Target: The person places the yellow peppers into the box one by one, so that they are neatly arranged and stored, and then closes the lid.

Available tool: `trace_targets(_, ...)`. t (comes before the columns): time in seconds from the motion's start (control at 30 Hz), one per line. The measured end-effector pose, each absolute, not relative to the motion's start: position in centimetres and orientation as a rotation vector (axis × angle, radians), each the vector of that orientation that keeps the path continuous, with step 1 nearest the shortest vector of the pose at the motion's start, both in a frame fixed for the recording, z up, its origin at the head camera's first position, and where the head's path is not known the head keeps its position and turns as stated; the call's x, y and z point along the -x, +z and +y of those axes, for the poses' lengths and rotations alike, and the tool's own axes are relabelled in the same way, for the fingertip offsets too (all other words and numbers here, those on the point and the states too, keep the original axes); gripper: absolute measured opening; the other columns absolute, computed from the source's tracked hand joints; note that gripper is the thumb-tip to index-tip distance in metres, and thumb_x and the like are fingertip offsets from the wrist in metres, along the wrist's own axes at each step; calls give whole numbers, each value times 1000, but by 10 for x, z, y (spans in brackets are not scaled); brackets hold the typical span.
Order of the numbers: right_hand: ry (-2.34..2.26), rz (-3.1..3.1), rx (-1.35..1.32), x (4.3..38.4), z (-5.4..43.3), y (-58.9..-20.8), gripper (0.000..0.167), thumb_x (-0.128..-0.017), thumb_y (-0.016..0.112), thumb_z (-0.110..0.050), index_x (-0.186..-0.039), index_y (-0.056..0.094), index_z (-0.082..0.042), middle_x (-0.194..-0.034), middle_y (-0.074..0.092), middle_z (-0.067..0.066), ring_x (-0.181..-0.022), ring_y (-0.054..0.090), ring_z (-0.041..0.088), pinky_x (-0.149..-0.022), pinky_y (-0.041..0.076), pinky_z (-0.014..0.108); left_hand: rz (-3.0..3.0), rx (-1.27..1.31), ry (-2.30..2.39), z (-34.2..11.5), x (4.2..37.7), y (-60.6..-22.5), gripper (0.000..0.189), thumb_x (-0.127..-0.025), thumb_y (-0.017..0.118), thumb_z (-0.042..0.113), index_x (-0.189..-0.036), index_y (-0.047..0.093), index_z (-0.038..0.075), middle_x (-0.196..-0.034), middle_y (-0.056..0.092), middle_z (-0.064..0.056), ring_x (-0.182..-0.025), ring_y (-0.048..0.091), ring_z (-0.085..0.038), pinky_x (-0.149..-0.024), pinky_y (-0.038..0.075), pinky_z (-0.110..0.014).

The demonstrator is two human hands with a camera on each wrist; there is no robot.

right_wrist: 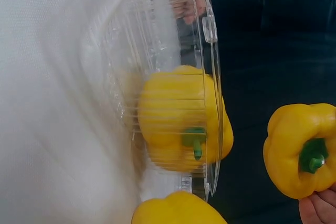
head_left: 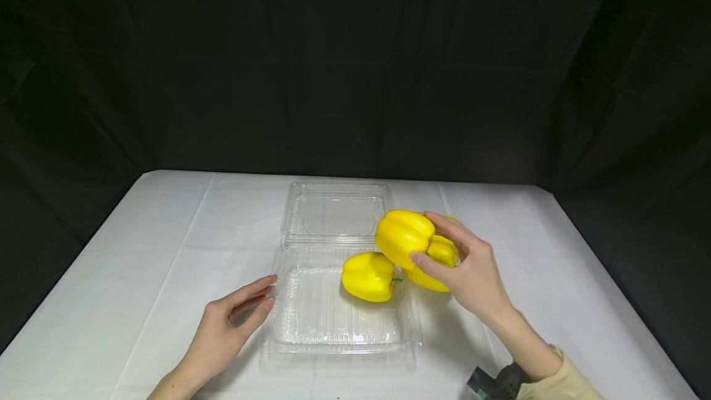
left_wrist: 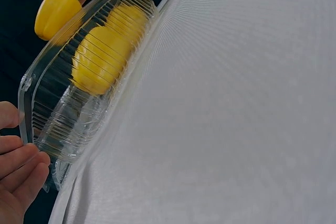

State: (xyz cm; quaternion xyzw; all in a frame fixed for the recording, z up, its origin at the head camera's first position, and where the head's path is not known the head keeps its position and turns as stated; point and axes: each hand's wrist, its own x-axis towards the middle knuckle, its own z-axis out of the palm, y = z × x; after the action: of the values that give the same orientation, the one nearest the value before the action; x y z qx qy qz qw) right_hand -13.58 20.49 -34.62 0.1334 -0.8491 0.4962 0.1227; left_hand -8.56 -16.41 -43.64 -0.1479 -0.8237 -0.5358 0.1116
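My right hand (head_left: 472, 270) grips a yellow bell pepper (head_left: 404, 236) between thumb and fingers, raised above the right side of a clear plastic clamshell container (head_left: 311, 320). Inside the container's base a second yellow bell pepper (head_left: 366, 276) lies on its side, its green stem pointing right. A third yellow bell pepper (head_left: 439, 261) is beside the container's right edge, partly hidden by the held one. At the container's left rim, my left hand (head_left: 224, 326) touches the edge with relaxed fingers; its fingertips (left_wrist: 34, 156) meet the rim corner in the left wrist view.
The container's lid (head_left: 337, 212) lies folded back, flat on the white-covered table (head_left: 183, 289). Behind the right hand shows another bit of yellow (head_left: 452, 218). Black curtains (head_left: 355, 79) enclose the table at the back and sides.
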Motion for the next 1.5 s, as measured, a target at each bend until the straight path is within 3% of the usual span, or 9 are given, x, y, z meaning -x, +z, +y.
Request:
trace_targets(0.13, 1494, -2461, -397, 136, 201, -346, 56, -85, 81, -16, -137, 61, -19, -132, 63, -2, -113, 58, 9, -94, 57, 24, -2434, 429, -1570, -165, 86, -437, 35, -96, 69, 15, -131, 66, 13, -127, 69, -3, -108, 70, -15, -95, 54, -16)
trace_targets(0.43, 1488, -2433, -496, 137, 192, -350, 58, -82, 83, -12, -136, 63, -20, -130, 66, -5, -111, 59, 10, -102, 50, 30, -2442, 422, -1586, -164, 86, -437, 35, -96, 69, 16, -131, 66, 14, -128, 69, -3, -109, 69, -15, -94, 55, -17)
trace_targets(0.67, 1503, -2457, -515, 138, 186, -352, 59, -82, 83, -13, -136, 61, -22, -132, 64, -8, -116, 57, 11, -107, 47, 47, -2440, 419, -1583, -164, 87, -437, 35, -96, 69, 16, -131, 66, 14, -127, 69, -2, -108, 70, -15, -94, 55, -18)
trace_targets(0.87, 1528, -2453, -544, 138, 180, -355, 60, -81, 84, -13, -136, 62, -22, -134, 63, -8, -118, 56, 13, -108, 44, 53, -2442, 409, -1602, -163, 87, -437, 35, -96, 69, 18, -131, 66, 16, -128, 69, -2, -108, 69, -13, -94, 56, -19)
trace_targets(1.5, 1487, -2478, -595, 135, 165, -364, 59, -80, 85, -22, -134, 62, -25, -133, 63, -10, -120, 59, 13, -109, 43, 52, -2438, 423, -1586, -162, 88, -437, 35, -96, 69, 16, -131, 66, 14, -128, 69, -4, -108, 70, -16, -94, 57, -21)
